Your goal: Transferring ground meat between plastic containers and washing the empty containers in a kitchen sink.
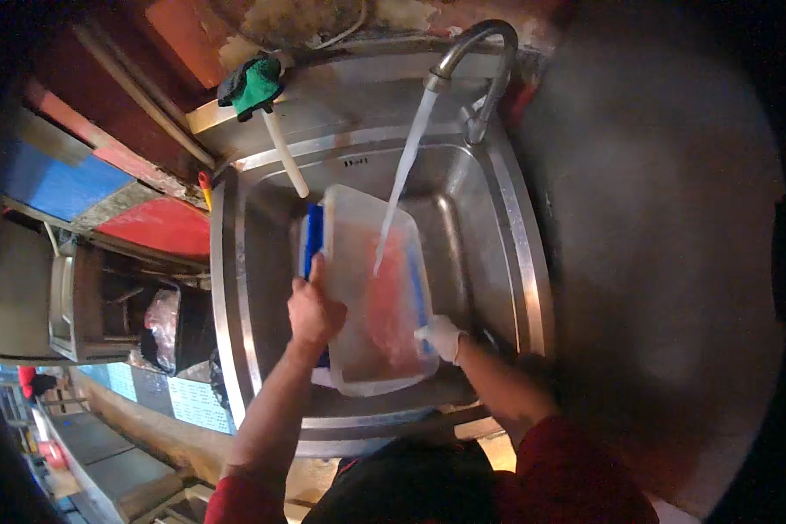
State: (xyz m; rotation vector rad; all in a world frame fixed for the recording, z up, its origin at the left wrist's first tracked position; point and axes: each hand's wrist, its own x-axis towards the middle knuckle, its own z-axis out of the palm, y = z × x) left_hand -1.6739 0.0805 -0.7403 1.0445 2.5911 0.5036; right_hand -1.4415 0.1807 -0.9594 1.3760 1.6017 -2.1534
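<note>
A translucent plastic container (347, 314) with blue side clips stands tilted inside the stainless steel sink (478, 262). Its contents look reddish and blurred; whether they are only tinted water or something solid, I cannot tell. Water (409, 160) pours into it from the curved metal faucet (491, 33). My left hand (314, 311), bare, grips the container's left rim beside the blue clip (314, 236). At the lower right, my right hand (442, 335), in a white glove, holds the opposite side by another blue clip (416, 281).
A pale handle (285, 150) topped by a green and black glove or cloth (255, 88) leans over the sink's back left edge. Left of the sink are a yellow and red handle (205, 188) and a black tray (193, 327). A dark, blurred surface (655, 262) borders the right.
</note>
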